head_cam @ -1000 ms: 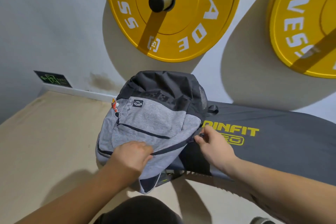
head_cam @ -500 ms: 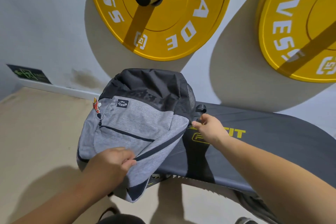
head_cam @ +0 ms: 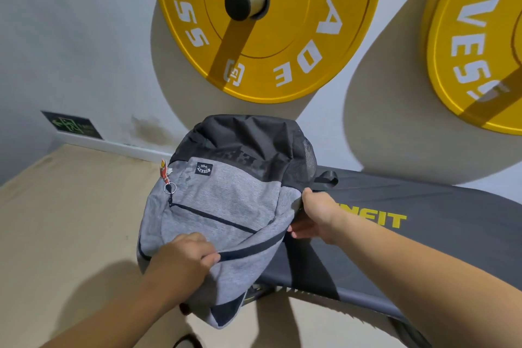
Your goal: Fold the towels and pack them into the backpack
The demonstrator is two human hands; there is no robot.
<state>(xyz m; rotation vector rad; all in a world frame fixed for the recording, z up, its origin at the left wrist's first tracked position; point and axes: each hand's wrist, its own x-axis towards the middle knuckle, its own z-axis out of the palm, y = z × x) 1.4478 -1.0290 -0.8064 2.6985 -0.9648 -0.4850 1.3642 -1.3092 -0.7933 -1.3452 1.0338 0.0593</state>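
Nearest: my left hand (head_cam: 183, 256), fingers curled and pinching grey cloth at the lower zip line of the grey knit and black nylon backpack (head_cam: 226, 198), as it did a second ago. Next: my right hand (head_cam: 315, 216), which has climbed from that zip's far end up the bag's right side. The thumb is now at the grey-black seam and the fingers are curled under the edge; whether they hold a pull I cannot tell. Judged: zip work on the bag, with no towels in view. The backpack sits on the left end of the dark grey padded bench (head_cam: 423, 234), its lower corner overhanging the near edge. Room: beige floor (head_cam: 70, 220) leftward, bench top rightward. Farthest: white wall (head_cam: 84, 37) close behind and a yellow weight plate (head_cam: 282, 37) above.
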